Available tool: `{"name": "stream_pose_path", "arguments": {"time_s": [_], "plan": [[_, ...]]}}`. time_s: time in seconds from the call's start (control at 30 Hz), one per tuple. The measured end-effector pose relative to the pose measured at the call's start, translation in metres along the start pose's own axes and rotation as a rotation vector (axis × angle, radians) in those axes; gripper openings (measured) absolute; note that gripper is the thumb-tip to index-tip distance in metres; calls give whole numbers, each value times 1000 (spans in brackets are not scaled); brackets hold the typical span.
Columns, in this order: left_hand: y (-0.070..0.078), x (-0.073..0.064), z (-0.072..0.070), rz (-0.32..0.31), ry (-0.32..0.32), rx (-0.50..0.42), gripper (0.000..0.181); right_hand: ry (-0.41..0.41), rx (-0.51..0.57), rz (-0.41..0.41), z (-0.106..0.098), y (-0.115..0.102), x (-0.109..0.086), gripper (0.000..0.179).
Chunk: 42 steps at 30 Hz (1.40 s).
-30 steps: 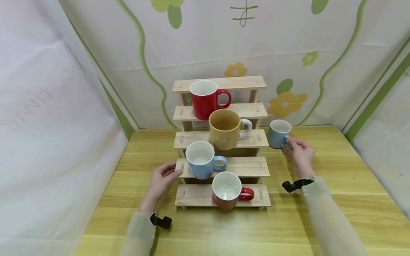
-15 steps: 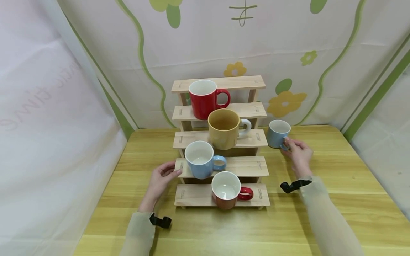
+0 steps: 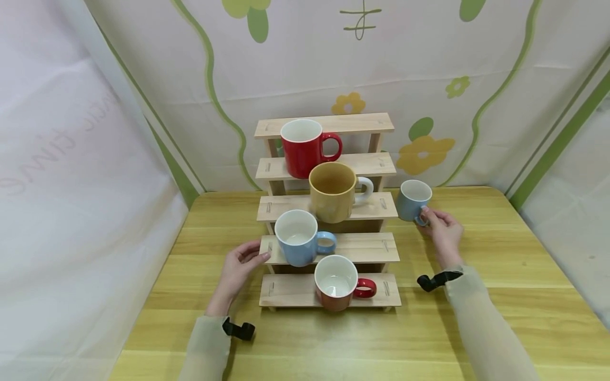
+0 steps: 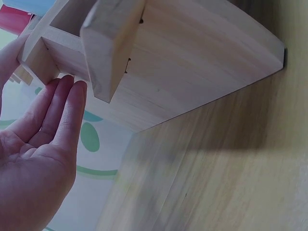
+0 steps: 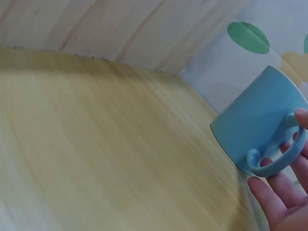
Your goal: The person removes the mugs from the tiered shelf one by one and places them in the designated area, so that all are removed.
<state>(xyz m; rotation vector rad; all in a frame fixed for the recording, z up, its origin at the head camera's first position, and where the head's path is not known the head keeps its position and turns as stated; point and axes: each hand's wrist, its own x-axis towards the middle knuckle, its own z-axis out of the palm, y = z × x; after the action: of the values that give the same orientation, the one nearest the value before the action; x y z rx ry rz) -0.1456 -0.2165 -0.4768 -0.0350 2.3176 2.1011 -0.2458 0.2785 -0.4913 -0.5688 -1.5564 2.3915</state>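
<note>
At the right of the tiered wooden rack [image 3: 352, 248], my right hand [image 3: 444, 233] pinches the handle of a small light-blue mug [image 3: 412, 203]. In the right wrist view, thumb and fingers close on the blue handle [image 5: 284, 161]. My left hand [image 3: 240, 267] grips the left end of the rack's second board from the front, thumb on top and fingers below. On the rack sit a red mug [image 3: 300, 159], a mustard mug [image 3: 331, 203] with a white handle, a larger light-blue mug [image 3: 296, 248] and a reddish-brown mug [image 3: 335, 301] with a red handle.
The rack stands on a wood-grain table [image 3: 324, 349], near its back edge. Behind it hangs a white cloth backdrop [image 3: 305, 63] with green and yellow flower prints. More white cloth [image 3: 71, 211] rises at the left side and at the right.
My right hand and the small blue mug have shifted very slightly left, towards the rack. My left hand keeps its grip on the board, and the mugs on the rack stay where they were.
</note>
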Motion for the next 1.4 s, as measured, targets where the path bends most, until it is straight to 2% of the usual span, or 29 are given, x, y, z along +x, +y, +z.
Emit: {"name": "stream_pose_path", "arguments": {"time_s": [0.23,0.37,0.53,0.67,0.77,1.0,1.2,1.4], "plan": [[-1,1,0,-6,-2,6,44,-9,-129,-16,-9,2,5,36],[-2,1,0,-5,-7,11,44,4,-156,-68,-10,-2,8,48],[-2,1,0,1,-9,11,45,-10,-178,-141,-2,-25,3,43],[-3,1,0,7,-8,7,44,-46,-209,-188,7,-50,-2,49],[-3,1,0,9,-9,4,44,-73,-192,-243,16,-64,-3,55],[-3,1,0,8,-9,-2,44,-200,-167,-362,41,-97,-18,50],[-3,2,0,2,-6,-6,43,-331,-200,-367,67,-117,-38,48],[-2,1,0,-1,-4,-1,45,-430,-284,-417,98,-128,-58,47]]}}
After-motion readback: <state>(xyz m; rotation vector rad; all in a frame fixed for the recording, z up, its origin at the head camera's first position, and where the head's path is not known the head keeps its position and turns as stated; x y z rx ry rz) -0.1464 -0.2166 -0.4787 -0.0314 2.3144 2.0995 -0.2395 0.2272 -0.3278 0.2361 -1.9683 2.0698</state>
